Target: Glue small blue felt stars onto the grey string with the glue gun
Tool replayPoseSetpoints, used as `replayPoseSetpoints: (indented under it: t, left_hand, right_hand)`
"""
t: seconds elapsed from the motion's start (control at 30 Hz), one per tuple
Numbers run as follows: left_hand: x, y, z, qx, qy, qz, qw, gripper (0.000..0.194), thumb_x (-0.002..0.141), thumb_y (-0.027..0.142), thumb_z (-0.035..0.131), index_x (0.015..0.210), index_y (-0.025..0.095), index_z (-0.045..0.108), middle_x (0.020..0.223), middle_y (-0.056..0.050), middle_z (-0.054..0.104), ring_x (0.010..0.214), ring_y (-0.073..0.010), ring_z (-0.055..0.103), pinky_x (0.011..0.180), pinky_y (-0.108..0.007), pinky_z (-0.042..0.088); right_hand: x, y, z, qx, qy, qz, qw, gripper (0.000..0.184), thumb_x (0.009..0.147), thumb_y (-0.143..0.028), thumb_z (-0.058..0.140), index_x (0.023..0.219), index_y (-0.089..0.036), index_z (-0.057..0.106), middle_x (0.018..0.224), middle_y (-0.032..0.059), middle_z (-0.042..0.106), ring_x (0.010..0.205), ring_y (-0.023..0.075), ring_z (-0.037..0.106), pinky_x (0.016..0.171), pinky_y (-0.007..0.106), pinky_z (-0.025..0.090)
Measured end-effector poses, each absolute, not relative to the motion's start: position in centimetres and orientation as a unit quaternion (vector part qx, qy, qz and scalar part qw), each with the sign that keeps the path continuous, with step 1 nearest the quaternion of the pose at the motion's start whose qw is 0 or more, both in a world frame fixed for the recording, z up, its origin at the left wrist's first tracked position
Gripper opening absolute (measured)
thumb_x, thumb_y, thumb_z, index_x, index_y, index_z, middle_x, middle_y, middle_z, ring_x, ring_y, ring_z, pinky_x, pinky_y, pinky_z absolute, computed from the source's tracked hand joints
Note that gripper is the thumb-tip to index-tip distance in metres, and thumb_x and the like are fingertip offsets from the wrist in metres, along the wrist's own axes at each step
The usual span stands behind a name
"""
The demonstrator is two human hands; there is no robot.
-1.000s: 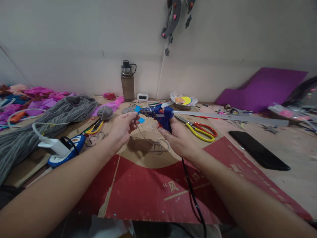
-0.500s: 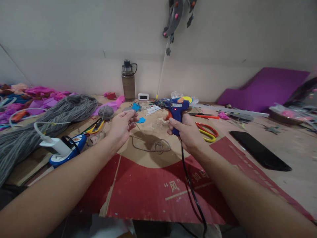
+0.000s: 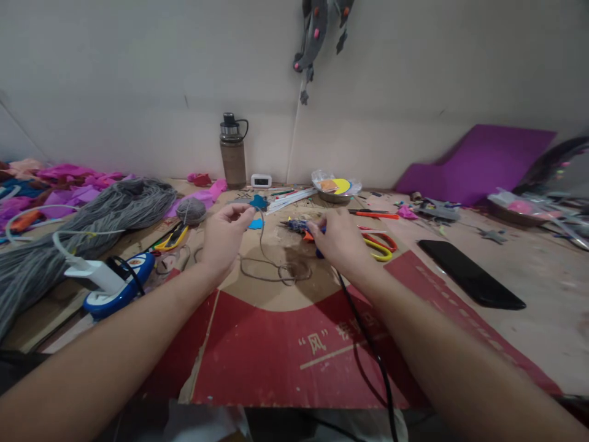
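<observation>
My left hand [image 3: 226,236] is raised over the cardboard, thumb and fingertips pinched on a strand of grey yarn [image 3: 263,245]. The strand hangs down and runs into loose loops on the board. Just beyond those fingertips are a darker blue cutout [image 3: 258,201] and a brighter blue one [image 3: 256,224], partly covered by the hand; whether the fingers touch either is unclear. My right hand [image 3: 343,239] closes from above over a blue hot glue gun [image 3: 318,252], low at the board. Its clogged nozzle points left and its black cord trails toward me.
Scissors [image 3: 380,248] and a black phone [image 3: 469,273] lie to the right. At the left are a power strip [image 3: 119,285], a box cutter [image 3: 172,238], a grey yarn ball [image 3: 191,210] and a long yarn skein [image 3: 115,212]. Behind stand a bottle [image 3: 234,159] and a bowl [image 3: 338,195].
My right hand has lowered the glue gun from mid-air to the board, turning to grip it from above. The left hand's yarn now hangs in a clearer line. The view has shifted slightly right.
</observation>
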State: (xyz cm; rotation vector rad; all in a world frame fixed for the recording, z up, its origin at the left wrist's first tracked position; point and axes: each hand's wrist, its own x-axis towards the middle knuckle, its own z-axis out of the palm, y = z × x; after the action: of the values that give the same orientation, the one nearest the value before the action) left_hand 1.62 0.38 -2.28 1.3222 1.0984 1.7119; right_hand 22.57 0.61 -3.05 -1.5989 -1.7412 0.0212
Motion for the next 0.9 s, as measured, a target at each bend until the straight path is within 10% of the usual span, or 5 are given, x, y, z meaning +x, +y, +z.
replayPoseSetpoints:
  t: [0.33, 0.57, 0.9]
  left_hand:
    - [1.5, -0.4, -2.0, 0.594, 0.450, 0.613, 0.262, 0.009, 0.076, 0.027, 0.070, 0.077, 0.018, 0.071, 0.074, -0.001, 0.067, 0.070, -0.0128, 0.058, 0.069, -0.023, 0.044]
    - [2.1, -0.3, -2.2, 0.533, 0.411, 0.638, 0.375, 0.009, 0.073, 0.025, 0.072, 0.075, 0.017, 0.068, 0.067, 0.002, 0.061, 0.058, -0.0087, 0.047, 0.057, -0.021, 0.037]
    - [2.9, -1.0, -1.8, 0.476, 0.407, 0.627, 0.463, 0.009, 0.071, 0.021, 0.071, 0.069, 0.016, 0.064, 0.062, 0.002, 0.057, 0.054, -0.0075, 0.043, 0.053, -0.022, 0.033]
  right_hand:
    - [15.8, -1.4, -2.6, -0.362, -0.542, 0.535, 0.539, 0.051, 0.070, -0.030, 0.072, 0.101, -0.026, 0.032, 0.087, -0.0025, 0.060, 0.073, 0.0129, 0.062, 0.072, 0.034, 0.054]
    - [16.2, -1.5, -1.7, -0.427, -0.669, 0.238, 0.559, 0.009, 0.082, -0.026, 0.062, 0.082, -0.020, 0.054, 0.075, -0.0015, 0.056, 0.068, 0.0123, 0.049, 0.065, 0.028, 0.041]
    - [16.9, -1.3, -1.9, -0.411, -0.725, 0.064, 0.550, 0.006, 0.086, -0.023, 0.062, 0.080, -0.021, 0.061, 0.080, 0.0015, 0.060, 0.070, 0.0144, 0.049, 0.066, 0.029, 0.038]
